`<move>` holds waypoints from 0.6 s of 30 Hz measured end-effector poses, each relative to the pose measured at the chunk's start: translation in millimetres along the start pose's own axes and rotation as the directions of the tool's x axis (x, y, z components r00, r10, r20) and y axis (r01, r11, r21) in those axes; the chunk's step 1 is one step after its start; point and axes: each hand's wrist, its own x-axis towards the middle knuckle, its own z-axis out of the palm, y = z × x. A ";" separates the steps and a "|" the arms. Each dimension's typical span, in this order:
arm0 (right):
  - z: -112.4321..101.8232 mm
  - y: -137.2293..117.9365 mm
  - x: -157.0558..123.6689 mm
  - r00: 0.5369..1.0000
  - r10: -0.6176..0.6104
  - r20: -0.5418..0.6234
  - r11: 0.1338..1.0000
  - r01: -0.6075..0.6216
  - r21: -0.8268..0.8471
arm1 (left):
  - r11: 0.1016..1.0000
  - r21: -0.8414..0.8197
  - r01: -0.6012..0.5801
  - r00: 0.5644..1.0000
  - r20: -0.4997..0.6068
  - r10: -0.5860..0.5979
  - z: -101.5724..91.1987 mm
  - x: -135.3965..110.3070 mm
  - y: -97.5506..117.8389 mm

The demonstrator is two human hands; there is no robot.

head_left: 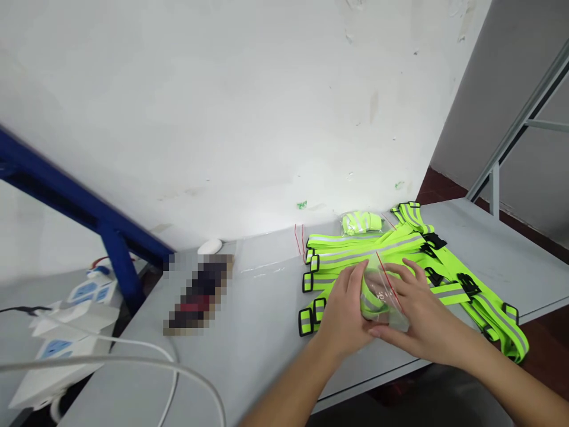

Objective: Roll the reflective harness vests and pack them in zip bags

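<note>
Head view: a clear plastic bag with a red seal line (387,290) is held above the grey table (262,356), with a coiled neon-yellow strap with silver stripe (370,302) at least partly inside. Bag and coil are clasped by the fingers of the left hand (340,314); the bag is pinched by those of the right hand (420,317). If pressure is eased, the coil could be unrolled by its own springiness; thin film could be torn by hard squeezing.
</note>
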 end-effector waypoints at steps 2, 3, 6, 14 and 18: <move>4.8 1.7 -1.9 0.994 -0.016 -0.107 0.999 0.012 -0.039 | 1.000 -0.005 0.017 1.000 -0.026 -0.017 -0.4 0.3 1.8; 7.6 3.0 -4.0 0.987 -0.035 -0.154 0.998 0.027 -0.055 | 1.000 -0.003 0.017 0.999 -0.030 -0.017 -0.7 0.1 2.5; 13.1 7.0 -11.0 0.979 -0.103 -0.173 0.993 0.091 -0.078 | 1.000 0.019 -0.010 1.000 -0.028 0.011 -0.7 -0.9 3.2; 2.0 4.7 -2.9 0.994 -0.105 -0.016 0.994 0.104 -0.024 | 1.000 0.008 -0.029 0.999 0.026 0.028 2.7 3.2 0.4; 3.2 6.9 1.9 0.993 -0.112 -0.047 0.994 0.112 -0.018 | 1.000 0.003 -0.021 0.999 -0.024 0.021 6.0 4.4 2.2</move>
